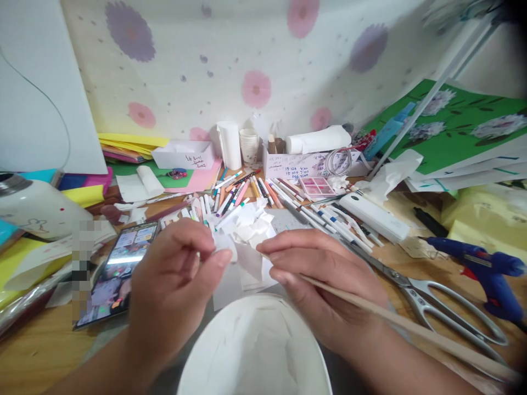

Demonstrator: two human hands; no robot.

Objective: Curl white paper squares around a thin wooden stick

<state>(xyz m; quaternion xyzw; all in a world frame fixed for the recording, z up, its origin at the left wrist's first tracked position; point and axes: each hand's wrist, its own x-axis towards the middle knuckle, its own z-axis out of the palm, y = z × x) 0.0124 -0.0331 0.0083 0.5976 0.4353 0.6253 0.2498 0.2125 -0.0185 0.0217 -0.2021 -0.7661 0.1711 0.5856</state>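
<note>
Between the thumb and fingers of my left hand (177, 280) is a small white paper piece (224, 246). My right hand (329, 280) is closed round a thin wooden stick (395, 315), whose tip points toward the paper piece and whose long end runs to the lower right. Below and between both hands stands a white round container (255, 351), open at the top. Torn white paper scraps (251, 222) lie in a pile just beyond my fingers.
Many markers (234, 195) spread behind the hands. A phone (119, 269) leans at the left, near a white bottle (41, 208). Large scissors (428, 302) and a blue glue gun (481, 263) lie at the right. Paper cups (249, 147) stand behind.
</note>
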